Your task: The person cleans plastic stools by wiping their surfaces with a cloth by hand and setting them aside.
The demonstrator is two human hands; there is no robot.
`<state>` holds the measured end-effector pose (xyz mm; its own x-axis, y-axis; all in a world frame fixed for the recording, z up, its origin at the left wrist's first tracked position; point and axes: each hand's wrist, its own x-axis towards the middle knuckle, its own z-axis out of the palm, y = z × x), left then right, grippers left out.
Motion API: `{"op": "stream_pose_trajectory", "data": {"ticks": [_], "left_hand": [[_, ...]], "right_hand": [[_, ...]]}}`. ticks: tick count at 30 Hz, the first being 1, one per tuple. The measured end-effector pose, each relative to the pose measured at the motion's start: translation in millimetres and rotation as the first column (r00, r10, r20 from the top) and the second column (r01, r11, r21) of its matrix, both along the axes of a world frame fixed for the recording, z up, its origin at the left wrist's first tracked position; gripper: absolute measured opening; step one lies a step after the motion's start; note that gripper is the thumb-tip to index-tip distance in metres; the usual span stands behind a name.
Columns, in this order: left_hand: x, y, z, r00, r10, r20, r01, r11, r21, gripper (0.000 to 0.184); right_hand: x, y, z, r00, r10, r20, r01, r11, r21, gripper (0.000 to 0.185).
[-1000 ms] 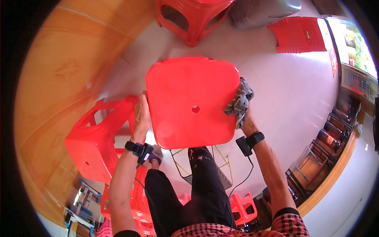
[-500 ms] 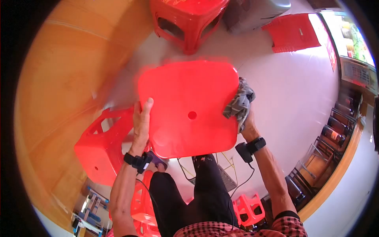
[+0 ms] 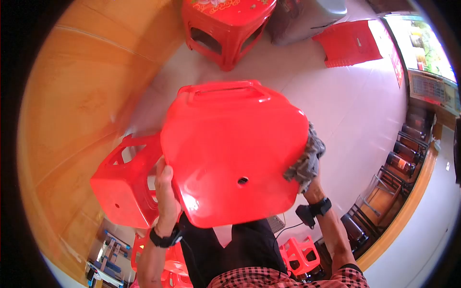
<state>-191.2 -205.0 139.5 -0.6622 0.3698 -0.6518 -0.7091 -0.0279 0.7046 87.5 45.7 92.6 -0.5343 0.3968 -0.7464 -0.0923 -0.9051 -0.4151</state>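
Note:
A red plastic stool [image 3: 230, 149] with a small round hole in its seat is held up in front of my legs, its seat facing me and tilted. My left hand [image 3: 166, 194] grips its left edge, thumb on the rim and the other fingers hidden behind. At the right edge, a crumpled grey cloth [image 3: 307, 161] is pressed against the stool by my right hand [image 3: 314, 188]. The cloth covers most of that hand's fingers.
Another red stool [image 3: 127, 187] lies on its side at the left. A large red stool [image 3: 225, 29] stands ahead near a grey bin-like object [image 3: 307, 19]. Red crate-like plastic [image 3: 353, 43] is at the far right. Dark bottles [image 3: 401, 163] and chairs line the right wall.
The stool has come down and nearer to me, and its far end has tilted so the side with a slot shows. Both hands and the cloth have moved down with it.

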Motion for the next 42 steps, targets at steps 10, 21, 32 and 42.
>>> {"op": "stream_pose_trajectory", "data": {"ticks": [10,21,32,42], "left_hand": [[45,-47,117,0.972,-0.041,0.23,0.022,0.996,0.084,0.062],[126,110,210,0.402,-0.91,0.097,0.828,0.407,0.386,0.056],[285,219,181,0.075,-0.963,-0.26,0.945,-0.015,0.327,0.062],[301,282,172,0.064,-0.923,-0.38,0.957,-0.05,0.284,0.061]], "right_hand": [[110,-72,119,0.973,-0.231,-0.015,0.228,0.967,-0.117,0.05],[224,-160,168,0.878,-0.462,0.128,0.466,0.885,-0.001,0.053],[290,-216,195,0.721,-0.635,0.276,0.647,0.76,0.061,0.057],[313,-171,142,0.677,-0.662,0.32,0.666,0.737,0.116,0.062]]}}
